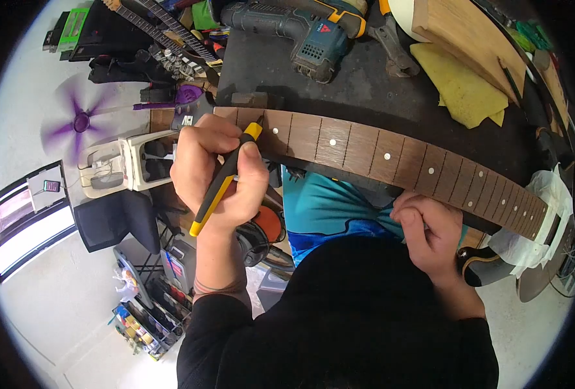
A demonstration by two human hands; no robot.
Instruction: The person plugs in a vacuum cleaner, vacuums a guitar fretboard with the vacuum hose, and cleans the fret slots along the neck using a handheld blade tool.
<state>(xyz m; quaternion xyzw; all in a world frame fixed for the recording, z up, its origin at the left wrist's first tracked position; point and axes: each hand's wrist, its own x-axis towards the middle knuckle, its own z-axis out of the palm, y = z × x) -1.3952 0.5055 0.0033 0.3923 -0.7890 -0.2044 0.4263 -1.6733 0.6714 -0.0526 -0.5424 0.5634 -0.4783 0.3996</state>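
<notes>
A guitar neck with a brown fretboard, white dot inlays and dark crosswise slots runs across the view at the front of a dark table. Near its left end, my left hand grips a yellow and black pen-like tool, whose upper tip is at the fretboard by the first dot. My right hand is at the neck's near edge, right of the middle, with its fingers curled; whether they grip the neck is hidden. White masking material covers the guitar body around the neck's right end.
On the dark table lie a blue-grey power tool, a metal clamp-like tool and a yellow cloth. Wooden pieces stand at the back right. Guitar necks and a purple fan are at the left.
</notes>
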